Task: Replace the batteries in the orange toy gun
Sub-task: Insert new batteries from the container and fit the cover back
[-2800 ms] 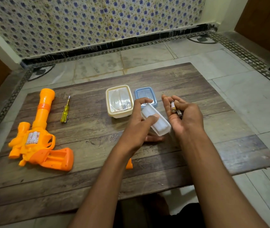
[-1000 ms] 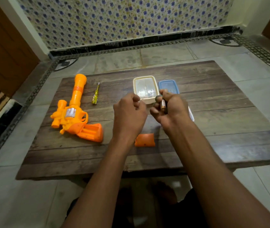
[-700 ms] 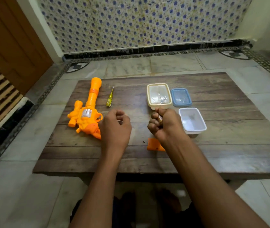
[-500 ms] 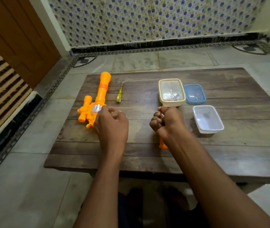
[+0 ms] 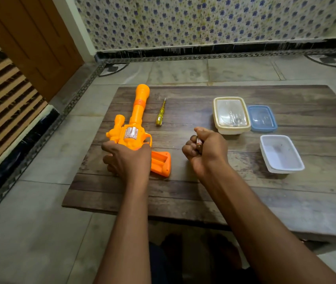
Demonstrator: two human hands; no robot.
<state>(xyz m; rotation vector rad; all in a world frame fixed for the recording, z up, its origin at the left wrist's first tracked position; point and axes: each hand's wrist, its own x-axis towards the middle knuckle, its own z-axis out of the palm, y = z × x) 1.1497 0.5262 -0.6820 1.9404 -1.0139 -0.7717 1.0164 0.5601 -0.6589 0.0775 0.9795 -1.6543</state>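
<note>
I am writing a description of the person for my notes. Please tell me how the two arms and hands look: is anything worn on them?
Both forearms are bare up to the picture's lower edge: no sleeves, watch or bracelets show. The left hand and the right hand wear no gloves, and no rings are visible on the fingers that show. The arms are slim and long in this wide-angle view.

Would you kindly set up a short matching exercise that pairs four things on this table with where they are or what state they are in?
Things:
1. batteries
2. toy gun
3. screwdriver
4. white tub

States:
A. lying beside the gun's barrel
B. open, at the table's right
C. gripped by the right hand
D. under the left hand

Pairs: 1-C, 2-D, 3-A, 4-B
</note>
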